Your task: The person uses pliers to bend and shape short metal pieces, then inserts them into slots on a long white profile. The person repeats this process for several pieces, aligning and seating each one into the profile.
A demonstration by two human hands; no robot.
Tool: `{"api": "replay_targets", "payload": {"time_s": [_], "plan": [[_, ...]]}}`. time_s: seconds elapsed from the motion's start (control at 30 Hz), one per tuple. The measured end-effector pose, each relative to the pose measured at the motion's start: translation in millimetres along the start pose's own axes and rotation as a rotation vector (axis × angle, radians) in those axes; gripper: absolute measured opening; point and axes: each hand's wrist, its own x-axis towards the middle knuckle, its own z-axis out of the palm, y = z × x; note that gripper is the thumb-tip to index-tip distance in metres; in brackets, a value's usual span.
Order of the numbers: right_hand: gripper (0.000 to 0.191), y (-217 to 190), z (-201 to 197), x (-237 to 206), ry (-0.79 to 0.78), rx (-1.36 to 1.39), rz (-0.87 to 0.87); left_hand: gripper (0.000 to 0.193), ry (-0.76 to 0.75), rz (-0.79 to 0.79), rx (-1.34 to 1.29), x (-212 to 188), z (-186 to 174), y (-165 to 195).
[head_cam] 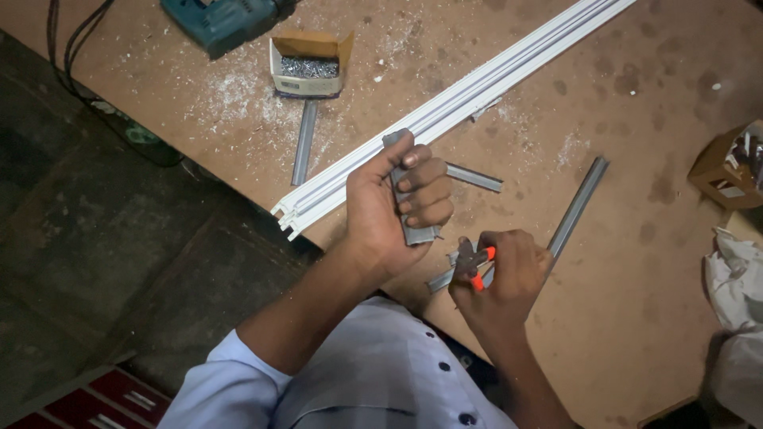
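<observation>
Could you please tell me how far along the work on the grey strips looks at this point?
Done: several grey strips lie loose beside the white track. In hand: the left hand grips a short grey piece; the right hand holds orange-handled pliers. Left: the open box of screws looks full.

Small open cardboard box [309, 66] top centre; brown carton [725, 169] right edge.

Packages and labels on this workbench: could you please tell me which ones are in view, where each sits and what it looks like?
Small cardboard box: top centre beside the blue power tool, open flaps, white label on its front, full of small silvery metal pieces.
Brown cardboard box: right edge, partly cut off, small white label on its side.
No signs or screens in view.
</observation>
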Motion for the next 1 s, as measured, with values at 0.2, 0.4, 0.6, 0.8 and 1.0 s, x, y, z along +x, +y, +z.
{"api": "replay_targets", "payload": {"time_s": [0.2, 0.4, 0.6, 0.8, 1.0], "plan": [[0.039, -2.2, 4.7, -2.9, -0.005, 0.003, 0.012, 0.034, 0.033, -0.006, 0.032, -4.4, 2.4, -5.4], [0.044, 1.8, 7.1, -3.5, -0.013, -0.025, 0.012, 0.035, -0.009, -0.013, 0.062, -7.1, 5.5, -9.7], [0.049, 3.2, 7.4, -5.5, -0.013, -0.045, 0.001, 0.036, -0.004, -0.008, 0.033, -11.0, 8.9, -10.9], [0.045, 4.7, 8.6, -5.0, 0.02, -0.063, -0.013, 0.035, 0.021, 0.003, 0.074, -11.6, 7.7, -14.6], [0.047, 3.4, 3.1, -5.6, -0.048, -0.043, 0.01, 0.034, 0.001, 0.014, 0.053, -9.8, 2.2, -11.1]]}}
